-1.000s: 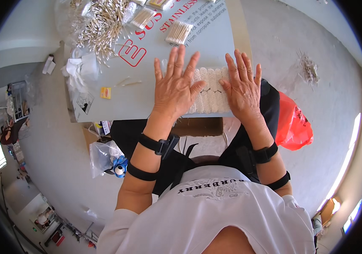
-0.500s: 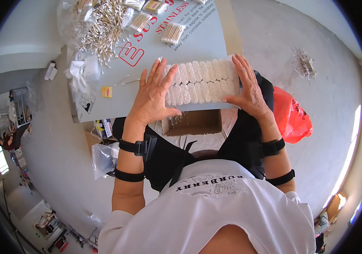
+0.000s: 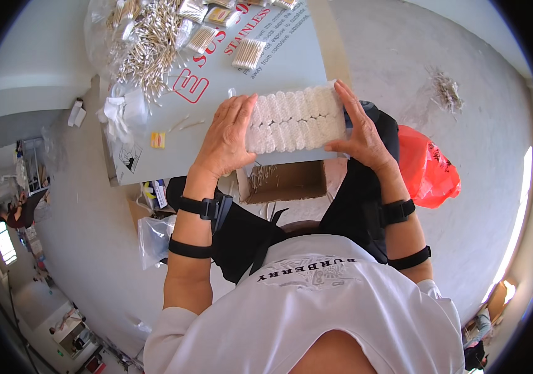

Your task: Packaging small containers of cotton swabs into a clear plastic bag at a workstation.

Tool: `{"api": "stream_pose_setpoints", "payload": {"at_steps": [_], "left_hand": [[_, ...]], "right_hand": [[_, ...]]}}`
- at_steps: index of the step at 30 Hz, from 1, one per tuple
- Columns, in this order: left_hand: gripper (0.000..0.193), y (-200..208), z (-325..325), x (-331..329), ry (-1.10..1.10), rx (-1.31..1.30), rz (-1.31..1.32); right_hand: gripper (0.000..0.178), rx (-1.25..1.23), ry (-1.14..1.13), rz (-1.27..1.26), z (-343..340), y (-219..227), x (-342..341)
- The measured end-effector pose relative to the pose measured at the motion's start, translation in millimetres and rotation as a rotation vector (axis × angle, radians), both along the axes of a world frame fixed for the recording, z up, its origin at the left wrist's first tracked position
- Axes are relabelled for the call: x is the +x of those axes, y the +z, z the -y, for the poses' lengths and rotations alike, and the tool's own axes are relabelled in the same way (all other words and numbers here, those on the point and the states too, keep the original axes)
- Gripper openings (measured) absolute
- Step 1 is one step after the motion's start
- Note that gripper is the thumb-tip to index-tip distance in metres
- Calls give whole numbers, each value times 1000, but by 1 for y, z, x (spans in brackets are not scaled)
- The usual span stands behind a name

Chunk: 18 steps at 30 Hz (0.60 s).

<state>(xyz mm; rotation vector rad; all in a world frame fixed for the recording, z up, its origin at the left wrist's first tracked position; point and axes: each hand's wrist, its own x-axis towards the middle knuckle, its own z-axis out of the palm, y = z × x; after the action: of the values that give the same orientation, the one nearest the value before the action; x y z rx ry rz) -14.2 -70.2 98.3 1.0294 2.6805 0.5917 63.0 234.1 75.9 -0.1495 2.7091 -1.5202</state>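
Between my two hands is a block of packed cotton swab bundles (image 3: 296,121), in two rows with their white tips facing up. My left hand (image 3: 226,137) presses on its left end, fingers along the side and thumb at the near corner. The right end is gripped by my right hand (image 3: 360,131), with its thumb near the lower corner. The block is at the table's near edge, above an open cardboard box (image 3: 288,181) holding some loose swabs. Whether it rests on the table is hidden.
Loose cotton swabs (image 3: 148,56) are heaped on the grey table (image 3: 173,149), near several small swab packs (image 3: 249,54). Crumpled white plastic (image 3: 123,115) and a small yellow card (image 3: 158,140) lie at left. A red plastic bag (image 3: 428,168) and a swab pile (image 3: 446,90) are on the floor.
My left hand has drawn its fingers together and closed in on the block's left end. The block has shifted slightly left, and its bundles look more tightly pressed together.
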Motion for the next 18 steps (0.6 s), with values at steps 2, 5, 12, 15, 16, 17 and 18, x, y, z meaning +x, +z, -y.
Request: {"api": "stream_pose_setpoints", "payload": {"at_steps": [2, 5, 12, 15, 16, 17, 18], "left_hand": [[118, 4, -4, 5, 10, -21, -19], [116, 7, -14, 21, 47, -17, -90], [105, -9, -30, 38, 12, -138, -173], [104, -5, -35, 46, 36, -113, -171], [104, -6, -37, 49, 25, -111, -173], [104, -8, -39, 52, 84, -87, -172], [103, -10, -40, 53, 145, -64, -171]], "right_hand": [[116, -17, -35, -6, -3, -3, 3], [108, -127, -95, 20, -6, -8, 8], [69, -395, -278, 102, -9, -18, 12], [56, -415, -289, 86, -13, -13, 9], [51, -393, -282, 50, -12, -9, 8], [51, -393, -293, 47, -13, -6, 6], [54, -330, -249, 17, -14, -4, 4]]}}
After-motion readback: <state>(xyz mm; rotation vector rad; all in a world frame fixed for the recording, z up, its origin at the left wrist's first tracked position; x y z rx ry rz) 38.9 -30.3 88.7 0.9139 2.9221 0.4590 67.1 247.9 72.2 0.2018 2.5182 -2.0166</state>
